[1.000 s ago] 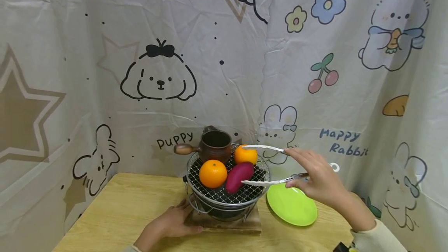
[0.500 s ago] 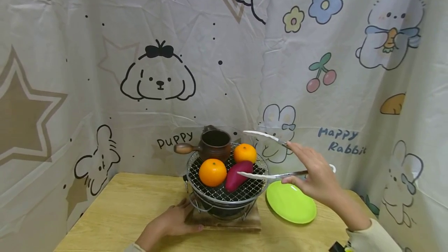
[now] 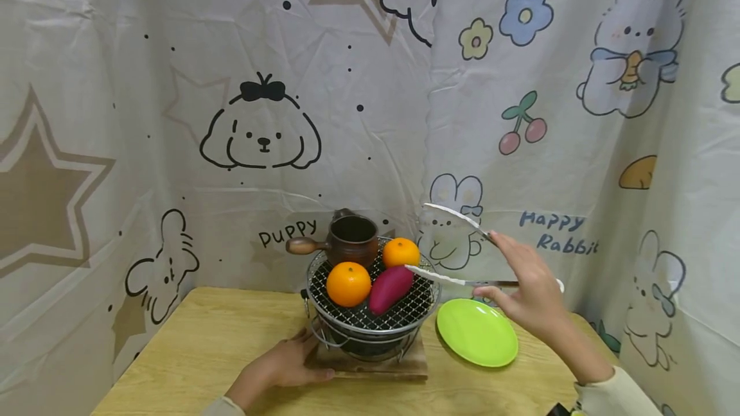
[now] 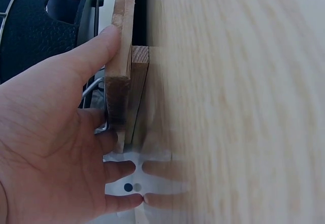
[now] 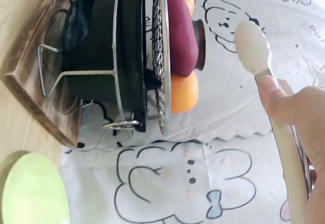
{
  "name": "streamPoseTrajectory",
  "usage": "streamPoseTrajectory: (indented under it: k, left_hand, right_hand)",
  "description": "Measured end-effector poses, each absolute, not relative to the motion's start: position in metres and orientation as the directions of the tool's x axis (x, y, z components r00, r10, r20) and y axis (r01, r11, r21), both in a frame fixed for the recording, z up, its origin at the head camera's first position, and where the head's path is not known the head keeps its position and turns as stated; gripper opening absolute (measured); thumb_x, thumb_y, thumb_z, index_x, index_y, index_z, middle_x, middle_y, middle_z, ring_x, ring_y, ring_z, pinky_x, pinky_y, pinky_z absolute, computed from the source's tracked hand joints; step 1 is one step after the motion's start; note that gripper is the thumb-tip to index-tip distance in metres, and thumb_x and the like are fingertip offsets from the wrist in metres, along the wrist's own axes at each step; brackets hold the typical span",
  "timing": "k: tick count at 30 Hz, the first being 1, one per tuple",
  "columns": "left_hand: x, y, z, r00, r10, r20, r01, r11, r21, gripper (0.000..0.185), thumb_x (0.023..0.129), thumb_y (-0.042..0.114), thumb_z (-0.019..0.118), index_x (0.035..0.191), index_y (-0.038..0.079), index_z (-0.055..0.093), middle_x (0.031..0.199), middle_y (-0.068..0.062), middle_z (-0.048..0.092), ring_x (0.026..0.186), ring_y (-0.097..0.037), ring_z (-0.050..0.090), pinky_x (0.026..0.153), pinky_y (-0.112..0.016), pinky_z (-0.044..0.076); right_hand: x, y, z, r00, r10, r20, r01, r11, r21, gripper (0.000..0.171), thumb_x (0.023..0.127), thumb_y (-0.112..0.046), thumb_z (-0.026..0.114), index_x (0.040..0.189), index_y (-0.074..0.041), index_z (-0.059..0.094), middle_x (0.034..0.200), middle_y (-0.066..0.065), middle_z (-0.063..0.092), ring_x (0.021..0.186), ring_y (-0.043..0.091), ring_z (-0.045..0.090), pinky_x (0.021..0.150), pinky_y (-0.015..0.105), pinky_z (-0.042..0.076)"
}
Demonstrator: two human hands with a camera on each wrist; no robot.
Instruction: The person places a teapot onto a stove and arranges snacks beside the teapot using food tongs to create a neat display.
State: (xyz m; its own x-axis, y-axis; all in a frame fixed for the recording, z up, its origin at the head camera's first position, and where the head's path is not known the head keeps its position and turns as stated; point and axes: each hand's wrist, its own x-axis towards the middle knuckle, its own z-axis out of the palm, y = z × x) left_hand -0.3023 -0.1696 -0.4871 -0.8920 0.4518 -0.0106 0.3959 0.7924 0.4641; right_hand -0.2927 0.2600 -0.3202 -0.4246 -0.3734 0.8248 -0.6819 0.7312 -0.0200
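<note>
My right hand [image 3: 502, 269] grips white-tipped metal tongs [image 3: 445, 213], spread wide just right of a small charcoal grill [image 3: 372, 321]. The lower tong tip hovers over the mesh's right edge, near a purple sweet potato [image 3: 390, 289]. Two oranges [image 3: 348, 284] [image 3: 401, 252] and a brown handled pot [image 3: 352, 241] also sit on the mesh. My left hand [image 3: 291, 366] rests against the front left of the wooden board [image 3: 376, 370] under the grill. In the left wrist view its thumb [image 4: 96, 49] lies along the board [image 4: 124, 76]. The right wrist view has a tong tip [image 5: 252, 49] apart from the sweet potato [image 5: 180, 31].
A lime green plate [image 3: 476, 332] lies on the wooden table [image 3: 202, 352] just right of the grill, below my right hand. A cartoon-printed cloth [image 3: 260, 133] hangs close behind and to the right. Bare tabletop stretches to the left.
My right hand has drawn the tongs up and to the right, away from the rear orange and sweet potato. The left hand has stayed on the board.
</note>
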Motion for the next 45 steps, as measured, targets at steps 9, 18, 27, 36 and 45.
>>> streamPoseTrajectory:
  k: [9, 18, 27, 36, 45]
  left_hand:
    - [-0.304, -0.170, -0.494, -0.890, 0.456, -0.033, 0.387, 0.790, 0.474, 0.097, 0.088, 0.061, 0.069, 0.158, 0.002, 0.034, 0.158, -0.034, 0.034, 0.141, -0.056, 0.039, 0.108, -0.074, 0.036]
    - [-0.304, -0.172, -0.495, -0.889, 0.458, -0.018, 0.397, 0.789, 0.468, 0.097, 0.089, 0.061, 0.069, 0.156, -0.001, 0.036, 0.161, -0.029, 0.033, 0.144, -0.054, 0.038, 0.109, -0.073, 0.036]
    - [-0.305, -0.173, -0.494, -0.889, 0.458, -0.025, 0.392, 0.787, 0.476, 0.097, 0.089, 0.061, 0.069, 0.157, 0.001, 0.035, 0.159, -0.030, 0.035, 0.143, -0.055, 0.038, 0.109, -0.074, 0.035]
    - [-0.307, -0.173, -0.494, -0.889, 0.455, -0.040, 0.384, 0.791, 0.476, 0.097, 0.089, 0.062, 0.068, 0.157, 0.001, 0.035, 0.158, -0.032, 0.036, 0.143, -0.054, 0.038, 0.109, -0.073, 0.035]
    - [-0.307, -0.173, -0.493, -0.884, 0.467, -0.030, 0.399, 0.786, 0.473, 0.097, 0.089, 0.061, 0.068, 0.157, 0.000, 0.035, 0.157, -0.031, 0.038, 0.143, -0.054, 0.038, 0.109, -0.073, 0.035]
  right_hand:
    - [-0.297, 0.278, -0.332, -0.535, -0.205, 0.820, -0.552, 0.819, -0.155, 0.110, 0.058, -0.014, 0.097, 0.154, -0.010, 0.045, 0.145, 0.025, 0.056, 0.129, 0.048, 0.052, 0.107, 0.064, 0.042]
    - [-0.305, 0.309, -0.354, -0.731, 0.031, 0.682, -0.340, 0.849, -0.404, 0.098, 0.077, -0.022, 0.090, 0.157, -0.004, 0.037, 0.151, 0.033, 0.045, 0.134, 0.056, 0.041, 0.102, 0.075, 0.037]
    - [-0.310, 0.333, -0.377, -0.803, 0.155, 0.575, -0.162, 0.873, -0.461, 0.094, 0.087, -0.036, 0.082, 0.158, -0.002, 0.031, 0.151, 0.036, 0.041, 0.128, 0.056, 0.042, 0.098, 0.074, 0.038]
    - [-0.318, 0.354, -0.400, -0.808, 0.200, 0.554, -0.065, 0.905, -0.421, 0.097, 0.088, -0.042, 0.079, 0.156, 0.006, 0.028, 0.147, 0.041, 0.040, 0.122, 0.059, 0.043, 0.099, 0.074, 0.037]
    - [-0.324, 0.368, -0.422, -0.823, 0.267, 0.501, 0.051, 0.914, -0.402, 0.097, 0.086, -0.037, 0.080, 0.153, 0.011, 0.029, 0.140, 0.044, 0.041, 0.117, 0.061, 0.044, 0.099, 0.071, 0.037]
